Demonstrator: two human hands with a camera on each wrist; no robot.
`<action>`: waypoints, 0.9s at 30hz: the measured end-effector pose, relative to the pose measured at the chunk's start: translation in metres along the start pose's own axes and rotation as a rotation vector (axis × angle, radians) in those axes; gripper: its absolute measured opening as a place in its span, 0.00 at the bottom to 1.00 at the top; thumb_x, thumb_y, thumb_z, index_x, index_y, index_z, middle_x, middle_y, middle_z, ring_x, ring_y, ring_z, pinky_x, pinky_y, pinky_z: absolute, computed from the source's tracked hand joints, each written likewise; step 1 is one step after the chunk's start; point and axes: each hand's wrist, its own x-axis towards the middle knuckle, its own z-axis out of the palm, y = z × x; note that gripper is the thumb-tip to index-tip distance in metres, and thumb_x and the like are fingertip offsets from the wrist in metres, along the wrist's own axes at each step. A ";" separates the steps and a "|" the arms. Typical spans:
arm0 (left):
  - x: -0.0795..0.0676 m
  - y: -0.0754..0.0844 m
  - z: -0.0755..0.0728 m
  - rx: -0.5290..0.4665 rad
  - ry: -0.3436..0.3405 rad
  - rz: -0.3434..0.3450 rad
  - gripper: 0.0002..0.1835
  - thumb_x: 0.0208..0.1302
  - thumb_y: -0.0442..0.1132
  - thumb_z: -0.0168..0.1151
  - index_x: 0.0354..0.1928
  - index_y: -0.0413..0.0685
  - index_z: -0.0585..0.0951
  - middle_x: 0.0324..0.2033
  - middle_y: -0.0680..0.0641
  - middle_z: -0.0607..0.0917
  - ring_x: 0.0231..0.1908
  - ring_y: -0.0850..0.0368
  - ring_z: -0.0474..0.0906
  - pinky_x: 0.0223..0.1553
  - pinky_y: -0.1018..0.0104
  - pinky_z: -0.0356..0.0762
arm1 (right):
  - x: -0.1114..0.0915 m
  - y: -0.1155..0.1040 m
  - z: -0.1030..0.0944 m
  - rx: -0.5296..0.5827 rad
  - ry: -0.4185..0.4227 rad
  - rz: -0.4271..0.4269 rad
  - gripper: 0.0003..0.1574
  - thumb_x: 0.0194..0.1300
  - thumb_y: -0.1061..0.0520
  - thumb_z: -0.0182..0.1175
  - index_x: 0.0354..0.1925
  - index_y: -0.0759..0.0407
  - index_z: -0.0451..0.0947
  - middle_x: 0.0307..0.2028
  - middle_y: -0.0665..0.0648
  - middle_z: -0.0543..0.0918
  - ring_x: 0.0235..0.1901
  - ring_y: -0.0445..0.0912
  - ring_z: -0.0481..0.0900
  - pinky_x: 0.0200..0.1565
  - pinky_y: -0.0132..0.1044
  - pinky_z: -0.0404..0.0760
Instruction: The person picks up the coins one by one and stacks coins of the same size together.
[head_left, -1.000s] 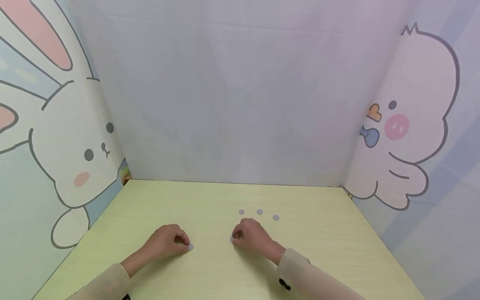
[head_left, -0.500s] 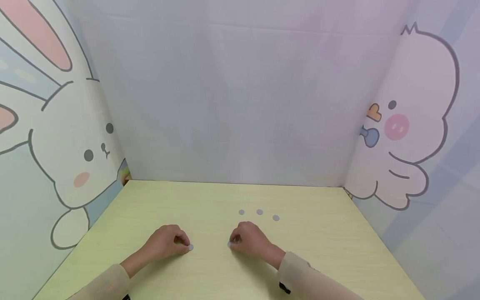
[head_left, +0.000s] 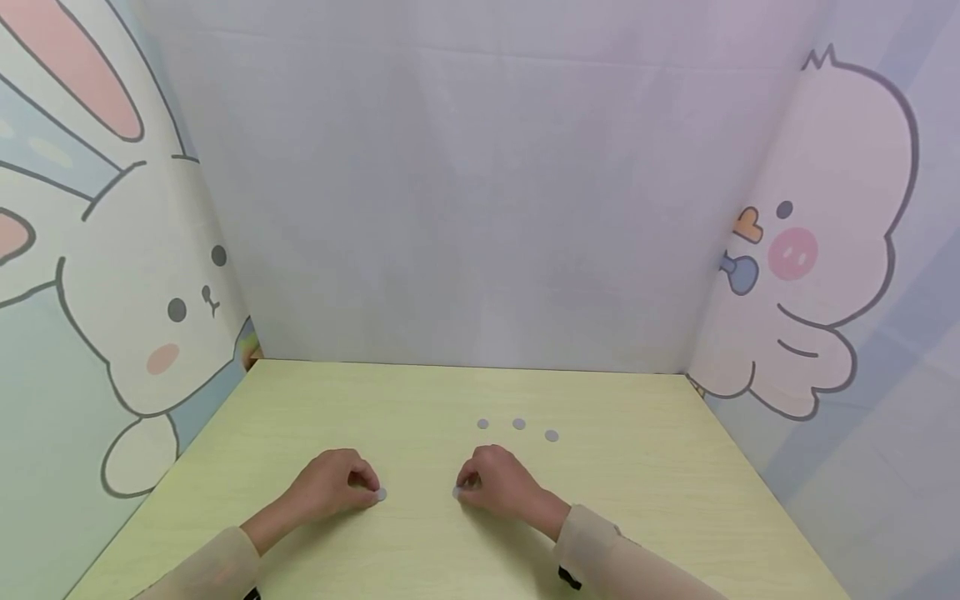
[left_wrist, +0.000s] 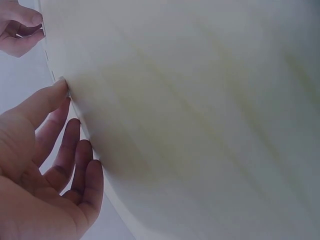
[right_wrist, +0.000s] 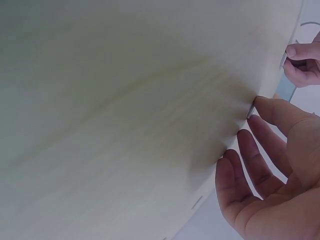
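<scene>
Cartoon walls flank a yellow table; left hand and right hand each pinch 1 grey disc.

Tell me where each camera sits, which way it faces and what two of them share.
Head: worn on the head, facing forward and down at the table and gray discs; left hand, right hand and sleeves show.
Left wrist: on that wrist, aimed at its hand's work; left hand large, right hand upper left.
Right wrist: on that wrist, aimed at its hand's work; right hand large, left hand upper right.
The wrist views share both hands and the table.
</scene>
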 end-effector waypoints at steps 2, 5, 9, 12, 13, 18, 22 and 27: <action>0.001 0.000 0.000 -0.001 0.001 0.002 0.07 0.59 0.50 0.81 0.30 0.66 0.88 0.31 0.62 0.82 0.32 0.68 0.71 0.37 0.66 0.73 | 0.000 -0.001 -0.001 0.002 -0.001 -0.001 0.02 0.63 0.56 0.78 0.35 0.52 0.93 0.27 0.43 0.82 0.30 0.33 0.74 0.38 0.26 0.75; 0.000 0.000 0.000 0.000 0.000 -0.002 0.08 0.59 0.50 0.81 0.30 0.66 0.88 0.31 0.62 0.81 0.32 0.67 0.71 0.37 0.66 0.73 | -0.001 -0.001 -0.001 0.004 -0.003 0.001 0.02 0.63 0.56 0.78 0.35 0.52 0.93 0.27 0.43 0.82 0.30 0.33 0.74 0.38 0.26 0.75; 0.000 0.000 0.000 0.000 -0.003 -0.004 0.08 0.59 0.50 0.81 0.29 0.66 0.88 0.30 0.62 0.82 0.32 0.67 0.72 0.37 0.66 0.73 | -0.001 -0.002 -0.001 0.004 -0.006 0.006 0.02 0.63 0.56 0.78 0.35 0.52 0.93 0.27 0.43 0.82 0.30 0.32 0.73 0.38 0.27 0.75; 0.000 -0.001 0.000 0.000 0.000 0.001 0.08 0.59 0.50 0.81 0.30 0.67 0.88 0.30 0.63 0.81 0.32 0.68 0.71 0.37 0.66 0.72 | -0.001 -0.002 -0.002 0.006 -0.009 0.010 0.03 0.63 0.55 0.78 0.35 0.52 0.93 0.27 0.43 0.82 0.30 0.33 0.73 0.38 0.27 0.74; 0.000 -0.001 0.000 0.001 0.001 0.002 0.08 0.59 0.50 0.81 0.30 0.67 0.88 0.30 0.63 0.81 0.32 0.68 0.71 0.37 0.66 0.72 | -0.001 -0.002 -0.002 0.008 -0.009 0.011 0.03 0.63 0.55 0.78 0.35 0.52 0.93 0.27 0.43 0.82 0.31 0.33 0.73 0.39 0.27 0.74; 0.000 -0.002 0.001 0.004 0.005 0.009 0.08 0.58 0.49 0.81 0.29 0.67 0.87 0.30 0.63 0.81 0.32 0.68 0.71 0.37 0.67 0.72 | -0.001 -0.001 -0.002 0.021 -0.011 0.022 0.03 0.64 0.54 0.78 0.35 0.52 0.93 0.28 0.42 0.83 0.31 0.34 0.75 0.39 0.27 0.75; 0.000 -0.003 0.001 0.003 0.005 0.016 0.08 0.59 0.50 0.81 0.29 0.67 0.87 0.29 0.63 0.80 0.31 0.68 0.71 0.37 0.67 0.72 | -0.001 -0.001 -0.001 0.029 -0.009 0.023 0.03 0.64 0.54 0.78 0.34 0.51 0.93 0.27 0.42 0.83 0.31 0.33 0.75 0.39 0.27 0.75; 0.000 -0.003 0.001 -0.003 0.006 0.020 0.09 0.59 0.50 0.81 0.30 0.66 0.86 0.29 0.63 0.80 0.31 0.68 0.71 0.36 0.67 0.72 | -0.001 -0.001 -0.002 0.034 -0.015 0.038 0.03 0.63 0.54 0.78 0.34 0.51 0.93 0.27 0.42 0.82 0.31 0.34 0.74 0.39 0.27 0.75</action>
